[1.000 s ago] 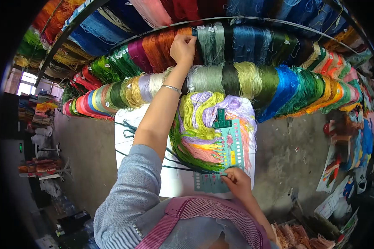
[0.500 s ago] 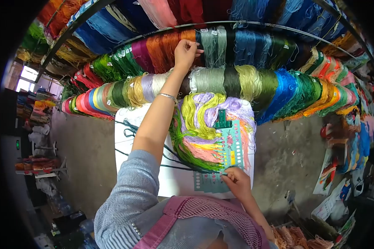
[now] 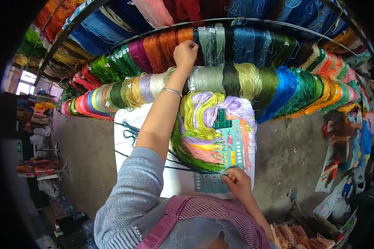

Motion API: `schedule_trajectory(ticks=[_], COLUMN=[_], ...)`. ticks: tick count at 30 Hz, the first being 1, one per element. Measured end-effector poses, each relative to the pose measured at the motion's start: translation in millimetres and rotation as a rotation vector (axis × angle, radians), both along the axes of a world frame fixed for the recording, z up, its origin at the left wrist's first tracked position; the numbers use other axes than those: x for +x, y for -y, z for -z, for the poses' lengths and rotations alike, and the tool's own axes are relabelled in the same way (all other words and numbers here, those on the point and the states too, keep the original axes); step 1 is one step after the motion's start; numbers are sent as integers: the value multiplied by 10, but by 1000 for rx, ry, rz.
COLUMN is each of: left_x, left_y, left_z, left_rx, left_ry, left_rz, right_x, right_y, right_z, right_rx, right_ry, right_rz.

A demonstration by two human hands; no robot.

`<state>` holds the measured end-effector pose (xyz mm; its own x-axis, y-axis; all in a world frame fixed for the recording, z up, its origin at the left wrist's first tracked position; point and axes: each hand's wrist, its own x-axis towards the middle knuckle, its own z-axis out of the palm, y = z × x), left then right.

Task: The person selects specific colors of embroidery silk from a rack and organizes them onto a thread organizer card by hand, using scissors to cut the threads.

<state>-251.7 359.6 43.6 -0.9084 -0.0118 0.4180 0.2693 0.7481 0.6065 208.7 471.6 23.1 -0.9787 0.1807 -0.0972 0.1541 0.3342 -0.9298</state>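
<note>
My left hand (image 3: 185, 54) is raised to the back row of hanging skeins, its fingers closed in a pinch beside a narrow dark teal skein (image 3: 196, 36) and an orange skein (image 3: 184, 35). What lies between the fingertips is hidden. Low on the white table (image 3: 176, 186), my right hand (image 3: 238, 182) pinches dark green thread (image 3: 195, 169) at the lower edge of a teal punched card (image 3: 230, 143). Green, yellow, pink and lilac threads (image 3: 203, 110) fan from the card's holes. A dark green clip (image 3: 222, 119) grips its top.
A front rail of many-coloured skeins (image 3: 203, 79) curves across just beyond the table, and more skeins hang above. Further teal cards (image 3: 210, 183) lie beneath the right hand. Loose dark threads (image 3: 131, 130) trail over the table's left side. Shelves with yarn (image 3: 41, 166) stand at left.
The fingers of my left hand have closed in more and shifted slightly left at the dark teal skein. The loose dark threads on the left have moved a little. My right hand stays put.
</note>
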Motion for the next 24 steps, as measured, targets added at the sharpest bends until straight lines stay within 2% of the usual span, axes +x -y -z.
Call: schedule_trajectory(ticks=[9, 11, 12, 13, 14, 15, 17, 18, 19, 20, 21, 22, 24], left_x=[-11, -19, 23, 87, 204, 299, 559, 899, 1253, 1703, 1867, 2583, 3221], left_y=[78, 102, 121, 150, 178, 232, 347, 332, 297, 270, 327, 265, 335], left_z=[65, 60, 12, -29, -118, -168, -274, -458, -534, -561, -768, -531, -406], left_rx=[174, 514, 516, 788, 1056, 1059, 751, 628, 522, 372, 359, 401, 210], left_ry=[30, 63, 58, 294, 536, 531, 483, 466, 418, 254, 508, 250, 224], left_rz=[67, 283, 283, 321, 356, 358, 555, 560, 607, 672, 635, 975, 1142], right_x=[-2, 5, 10, 4, -8, -16, -137, -243, -378, -524, -688, -828, -898], right_y=[14, 7, 5, 0, -10, -15, -53, -77, -84, -77, -62, -43, 11], right_z=[-36, -42, -50, -84, -144, -218, -411, -551, -642, -710, -691, -663, -866], right_rx=[18, 15, 8, 12, -102, -217, -189, -157, -186, -216, -346, -476, -854], right_ry=[7, 22, 39, 33, 84, 137, 41, 27, 21, 15, -38, -91, -41], right_rz=[14, 8, 4, 3, -22, -48, -78, -55, 45, 142, 189, 236, 214])
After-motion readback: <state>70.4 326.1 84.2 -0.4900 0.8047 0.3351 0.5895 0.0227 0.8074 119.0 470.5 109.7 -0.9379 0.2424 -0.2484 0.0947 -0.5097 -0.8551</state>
